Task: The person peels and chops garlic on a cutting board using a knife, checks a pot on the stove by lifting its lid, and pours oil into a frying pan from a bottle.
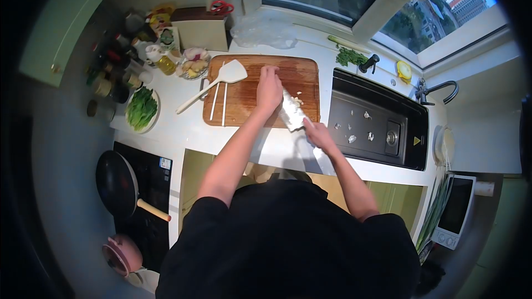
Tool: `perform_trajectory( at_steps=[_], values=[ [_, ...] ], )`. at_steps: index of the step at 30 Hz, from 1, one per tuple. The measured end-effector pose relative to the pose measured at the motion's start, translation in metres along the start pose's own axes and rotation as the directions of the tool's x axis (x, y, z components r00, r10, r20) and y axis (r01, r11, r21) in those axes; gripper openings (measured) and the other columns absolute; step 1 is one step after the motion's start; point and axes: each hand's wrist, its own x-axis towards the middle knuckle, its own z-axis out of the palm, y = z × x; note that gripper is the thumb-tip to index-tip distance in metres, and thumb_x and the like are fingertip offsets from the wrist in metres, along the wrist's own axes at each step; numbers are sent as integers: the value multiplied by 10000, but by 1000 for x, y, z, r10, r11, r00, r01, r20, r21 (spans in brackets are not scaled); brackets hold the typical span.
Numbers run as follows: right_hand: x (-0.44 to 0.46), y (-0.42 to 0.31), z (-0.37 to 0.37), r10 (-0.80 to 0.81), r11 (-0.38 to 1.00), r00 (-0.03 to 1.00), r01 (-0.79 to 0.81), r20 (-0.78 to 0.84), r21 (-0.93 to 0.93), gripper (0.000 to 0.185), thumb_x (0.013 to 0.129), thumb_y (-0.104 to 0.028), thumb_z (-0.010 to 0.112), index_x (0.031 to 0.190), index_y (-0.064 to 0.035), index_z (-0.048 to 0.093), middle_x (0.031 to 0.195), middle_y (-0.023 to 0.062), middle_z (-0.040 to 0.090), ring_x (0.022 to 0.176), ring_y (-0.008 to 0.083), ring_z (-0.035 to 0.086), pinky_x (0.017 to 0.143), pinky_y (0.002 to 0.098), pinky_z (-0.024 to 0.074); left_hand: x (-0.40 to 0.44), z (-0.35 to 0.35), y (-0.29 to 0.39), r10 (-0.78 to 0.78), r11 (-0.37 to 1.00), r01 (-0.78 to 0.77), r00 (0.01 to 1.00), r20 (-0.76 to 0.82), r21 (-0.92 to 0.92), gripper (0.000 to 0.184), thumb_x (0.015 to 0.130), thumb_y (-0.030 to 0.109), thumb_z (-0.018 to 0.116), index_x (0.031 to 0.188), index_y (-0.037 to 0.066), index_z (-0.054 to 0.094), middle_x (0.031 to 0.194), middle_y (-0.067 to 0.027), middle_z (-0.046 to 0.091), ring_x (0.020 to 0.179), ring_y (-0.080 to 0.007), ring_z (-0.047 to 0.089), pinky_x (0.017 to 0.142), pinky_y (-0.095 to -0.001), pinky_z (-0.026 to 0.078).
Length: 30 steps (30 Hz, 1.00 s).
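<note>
Now, cleaver point(292, 112): slanting over the right part of the wooden board point(249, 99), reaching past its near edge at the handle end.
Right hand point(317, 134): holding the cleaver, fingers closing around the handle.
Left hand point(269, 88): reaching over the board beside the far end of the blade, fingers bending close together; gripping anything or not, cannot tell.
Pale pieces point(297, 99): lying on the board, just right of the blade.
White spatula point(231, 72): resting its head on the board, extending its handle over the left edge.
White chopsticks point(224, 105): lying on the board, below the spatula's head.
Desk point(166, 133): carrying the board, also bearing a plate point(157, 117) of leafy greens point(142, 108) at the left.
Black sink point(360, 138): sitting right of the board, holding whitish scraps point(352, 139).
Red scissors point(221, 7): lying behind the board, on top of a box point(202, 34).
Black pan point(113, 182): resting on the hob point(155, 188), near a pink pot point(124, 252).
</note>
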Motion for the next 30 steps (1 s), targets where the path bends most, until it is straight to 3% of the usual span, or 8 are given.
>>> perform_trajectory(
  at_steps=[5, 8, 19, 22, 23, 26, 28, 30],
  values=[
    [4, 3, 16, -60, 998, 998, 60, 16, 30, 665, 971, -595, 530, 818, 29, 701, 696, 261, 654, 776, 437, 678, 746, 493, 509, 11, 68, -20, 161, 916, -242, 953, 257, 320, 497, 1015, 245, 496, 1456, 21, 451, 1544, -181, 412, 1452, -341, 347, 1236, -454, 240],
    [3, 0, 13, 83, 995, 991, -88, 108, 41, 637, 985, -564, 525, 841, 28, 709, 738, 286, 658, 800, 464, 664, 766, 511, 511, 2, 86, -35, 125, 890, -244, 944, 306, 386, 544, 1022, 282, 474, 1501, 37, 397, 1569, -181, 376, 1469, -333, 324, 1246, -463, 214],
    [-12, -5, 30, 147, 989, 987, -149, 62, 27, 627, 1003, -554, 501, 909, 23, 725, 916, 319, 665, 911, 516, 618, 818, 556, 490, 8, 83, -19, 136, 901, -265, 924, 358, 343, 536, 973, 201, 490, 1475, 27, 419, 1533, -201, 413, 1446, -359, 355, 1245, -475, 217],
    [-14, -10, 24, 73, 997, 997, -74, 40, 23, 630, 1006, -546, 514, 817, 22, 711, 820, 273, 685, 795, 450, 668, 755, 498, 519, 9, 77, -32, 138, 970, -195, 931, 338, 142, 496, 972, 149, 482, 1447, 12, 446, 1504, -213, 441, 1419, -381, 380, 1222, -472, 262],
    [-20, -26, 10, 169, 967, 977, -191, 133, 171, 535, 998, -483, 587, 835, 16, 684, 717, 180, 678, 677, 328, 680, 673, 424, 525, 17, 73, -30, 69, 997, -63, 975, 213, -32, 456, 983, 93, 454, 1426, -12, 461, 1478, -219, 467, 1394, -385, 410, 1203, -457, 291],
    [-34, -27, -3, 9, 943, 999, -23, 42, 332, 410, 974, -414, 666, 906, -10, 663, 650, 104, 637, 605, 230, 650, 613, 382, 508, 47, 12, -11, -140, 970, 105, 979, -148, -220, 281, 1033, 112, 444, 1263, -5, 556, 1214, -174, 598, 1131, -287, 574, 1030, -385, 430],
    [-42, -41, -21, -77, 979, 995, 87, -57, 185, 305, 973, -343, 672, 997, -41, 641, 658, 149, 638, 587, 320, 644, 590, 423, 502, 46, -33, -25, -180, 970, 122, 944, -278, -212, 179, 1025, 134, 513, 1133, 9, 581, 1088, -118, 605, 984, -222, 575, 905, -364, 469],
    [-45, -53, -35, -179, 983, 969, 183, -173, 8, 273, 978, -325, 659, 992, -54, 633, 661, 174, 635, 598, 363, 645, 587, 441, 500, 28, -60, -25, -424, 894, 423, 905, 25, -146, 141, 978, 112, 592, 1086, 21, 596, 1075, -126, 603, 980, -220, 587, 874, -376, 486]
  ],
)
